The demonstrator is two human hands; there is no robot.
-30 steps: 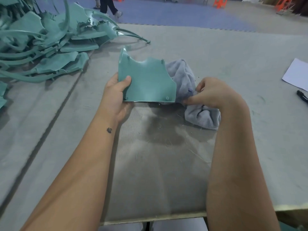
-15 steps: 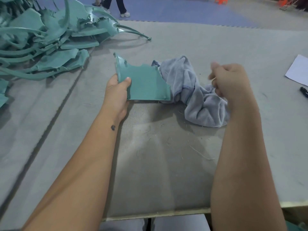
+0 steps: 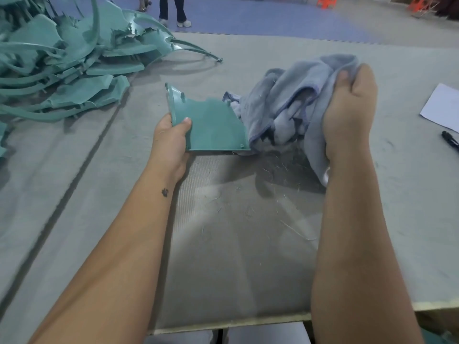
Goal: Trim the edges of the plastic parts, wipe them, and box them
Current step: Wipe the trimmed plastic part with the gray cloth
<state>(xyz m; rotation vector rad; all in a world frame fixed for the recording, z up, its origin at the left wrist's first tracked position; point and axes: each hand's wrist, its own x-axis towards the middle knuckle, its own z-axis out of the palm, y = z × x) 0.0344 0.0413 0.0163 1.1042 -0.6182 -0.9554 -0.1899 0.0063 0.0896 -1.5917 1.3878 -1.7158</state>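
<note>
My left hand [image 3: 171, 140] grips a teal plastic part [image 3: 213, 125] by its left edge, thumb on top, holding it nearly flat just above the grey table [image 3: 223, 244]. The part has a raised curved lip at its left side and small pegs along its edges. My right hand [image 3: 347, 115] grips a grey-blue cloth [image 3: 288, 105] and holds it bunched and lifted to the right of the part. The cloth's lower folds hang down to the table and touch the part's right corner.
A heap of teal plastic offcuts and curved strips [image 3: 62, 68] fills the far left of the table. A white sheet of paper [image 3: 442, 108] and a black tool [image 3: 450, 141] lie at the right edge. A person's legs [image 3: 173, 11] stand on the blue floor beyond.
My right hand has taken hold of the cloth and raised it off the table. The plastic part has tipped from upright to nearly flat in my left hand.
</note>
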